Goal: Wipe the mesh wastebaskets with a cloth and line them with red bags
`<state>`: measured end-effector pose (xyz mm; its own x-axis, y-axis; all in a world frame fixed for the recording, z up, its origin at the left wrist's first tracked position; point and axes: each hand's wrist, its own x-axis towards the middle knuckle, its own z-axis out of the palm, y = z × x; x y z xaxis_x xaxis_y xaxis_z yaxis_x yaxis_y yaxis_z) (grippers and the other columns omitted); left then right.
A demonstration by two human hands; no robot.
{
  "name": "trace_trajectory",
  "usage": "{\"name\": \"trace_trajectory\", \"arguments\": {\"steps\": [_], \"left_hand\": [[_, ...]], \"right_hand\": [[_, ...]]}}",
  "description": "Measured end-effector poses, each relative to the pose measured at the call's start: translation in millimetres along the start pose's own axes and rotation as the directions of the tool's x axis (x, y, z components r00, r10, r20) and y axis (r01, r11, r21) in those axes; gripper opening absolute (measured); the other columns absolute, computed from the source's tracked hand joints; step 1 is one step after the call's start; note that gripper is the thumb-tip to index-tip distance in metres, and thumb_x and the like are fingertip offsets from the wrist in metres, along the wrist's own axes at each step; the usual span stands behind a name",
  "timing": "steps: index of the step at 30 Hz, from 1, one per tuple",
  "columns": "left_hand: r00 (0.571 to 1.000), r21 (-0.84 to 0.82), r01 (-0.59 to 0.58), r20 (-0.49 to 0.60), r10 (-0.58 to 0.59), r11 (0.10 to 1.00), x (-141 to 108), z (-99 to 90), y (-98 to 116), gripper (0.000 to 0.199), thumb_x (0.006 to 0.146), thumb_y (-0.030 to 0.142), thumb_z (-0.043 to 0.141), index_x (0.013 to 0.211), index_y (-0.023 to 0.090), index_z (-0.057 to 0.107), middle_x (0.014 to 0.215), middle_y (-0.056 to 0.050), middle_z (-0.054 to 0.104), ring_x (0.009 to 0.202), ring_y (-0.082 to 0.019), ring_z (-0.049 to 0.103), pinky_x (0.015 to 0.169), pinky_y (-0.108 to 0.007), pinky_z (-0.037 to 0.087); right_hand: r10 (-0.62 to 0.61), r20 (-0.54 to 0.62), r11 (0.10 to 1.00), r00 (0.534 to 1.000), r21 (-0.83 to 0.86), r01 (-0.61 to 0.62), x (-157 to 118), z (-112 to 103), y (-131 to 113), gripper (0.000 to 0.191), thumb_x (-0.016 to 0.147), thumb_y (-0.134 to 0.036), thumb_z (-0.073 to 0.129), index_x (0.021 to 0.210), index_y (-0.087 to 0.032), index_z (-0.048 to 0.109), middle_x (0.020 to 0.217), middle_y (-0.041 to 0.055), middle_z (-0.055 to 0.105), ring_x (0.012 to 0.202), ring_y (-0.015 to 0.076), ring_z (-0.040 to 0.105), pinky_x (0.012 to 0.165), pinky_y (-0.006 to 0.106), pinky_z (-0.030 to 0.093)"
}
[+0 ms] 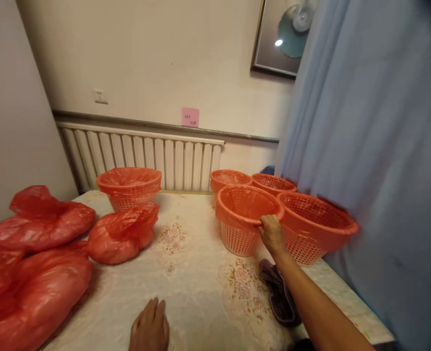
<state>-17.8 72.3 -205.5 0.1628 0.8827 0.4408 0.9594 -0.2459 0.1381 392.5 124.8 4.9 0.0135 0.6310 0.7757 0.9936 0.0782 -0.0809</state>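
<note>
My right hand [271, 234] grips the near right rim of a red plastic basket [240, 238], its fingers closed over the edge. A red plastic bag lines that basket and folds over its rim. Flat on the tablecloth [196, 292] near the front lies my left hand [149, 325], fingers stretched out, with nothing in it. Beside the gripped basket stands another lined red basket [306, 243]. Under my right forearm rests a dark crumpled cloth item [279, 295], partly hidden.
Behind stand two more red baskets [230, 178] [273, 183]. A lined basket [129, 192] is at back left. Several filled red bags [122, 236] lie along the left. A blue curtain [365, 146] hangs at the right; a radiator [157, 158] is behind the table.
</note>
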Motion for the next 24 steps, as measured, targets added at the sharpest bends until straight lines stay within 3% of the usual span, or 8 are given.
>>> {"name": "trace_trajectory", "arguments": {"steps": [9,14,17,20,22,24], "left_hand": [[0.998,0.088,0.016,-0.061,-0.010,0.996,-9,-0.5,6,0.039,0.088,0.011,0.043,0.122,0.014,0.063,0.130,-0.013,0.061,0.124,-0.026,0.051,0.104,-0.043,0.037],[0.999,0.058,0.054,-0.009,-0.053,0.997,-10,-2.6,10,0.040,0.087,0.010,0.044,0.122,0.016,0.063,0.131,-0.013,0.061,0.126,-0.026,0.049,0.106,-0.044,0.034],[0.994,0.008,0.070,0.085,-0.070,0.998,-8,-7.4,11,0.041,0.086,0.010,0.045,0.123,0.016,0.062,0.132,-0.013,0.059,0.127,-0.027,0.047,0.106,-0.045,0.032],[0.973,-0.088,0.070,0.225,-0.049,0.994,2,-14.1,5,0.036,0.087,0.013,0.046,0.117,0.016,0.063,0.128,-0.014,0.060,0.123,-0.030,0.048,0.104,-0.049,0.032],[0.959,-0.149,0.066,0.282,-0.022,0.987,13,-16.5,-4,0.031,0.086,0.013,0.045,0.111,0.017,0.064,0.122,-0.013,0.061,0.118,-0.030,0.050,0.102,-0.049,0.033],[0.955,-0.186,0.069,0.295,-0.011,0.980,27,-15.0,-17,0.029,0.086,0.010,0.043,0.105,0.018,0.064,0.116,-0.010,0.061,0.112,-0.027,0.051,0.100,-0.044,0.036]], "right_hand": [[-0.089,0.037,0.993,0.995,-0.076,0.092,-2,9,15,0.010,0.087,-0.025,0.047,0.080,-0.021,0.053,0.078,0.0072,0.056,0.083,0.0246,0.048,0.074,0.035,0.039],[-0.178,0.010,0.980,0.984,-0.090,0.178,-8,1,12,0.028,0.091,-0.033,0.040,0.104,-0.016,0.058,0.098,0.0133,0.061,0.096,0.0277,0.053,0.084,0.041,0.045],[-0.216,-0.069,0.971,0.974,-0.117,0.207,-9,-14,-6,0.041,0.092,-0.038,0.040,0.121,-0.012,0.053,0.118,0.0191,0.057,0.112,0.0320,0.051,0.094,0.048,0.044],[-0.168,-0.130,0.984,0.977,-0.083,0.158,-8,-27,-38,0.047,0.091,-0.039,0.043,0.129,-0.012,0.049,0.124,0.0194,0.056,0.117,0.0328,0.051,0.100,0.051,0.041],[-0.142,-0.102,0.990,0.985,0.008,0.143,-6,-24,-61,0.045,0.091,-0.040,0.045,0.127,-0.015,0.052,0.120,0.0168,0.060,0.112,0.0311,0.055,0.099,0.049,0.043],[-0.110,0.029,0.982,0.993,0.160,0.104,-5,-10,-85,0.042,0.090,-0.042,0.047,0.122,-0.017,0.055,0.112,0.0145,0.065,0.100,0.0281,0.062,0.091,0.045,0.050]]}}
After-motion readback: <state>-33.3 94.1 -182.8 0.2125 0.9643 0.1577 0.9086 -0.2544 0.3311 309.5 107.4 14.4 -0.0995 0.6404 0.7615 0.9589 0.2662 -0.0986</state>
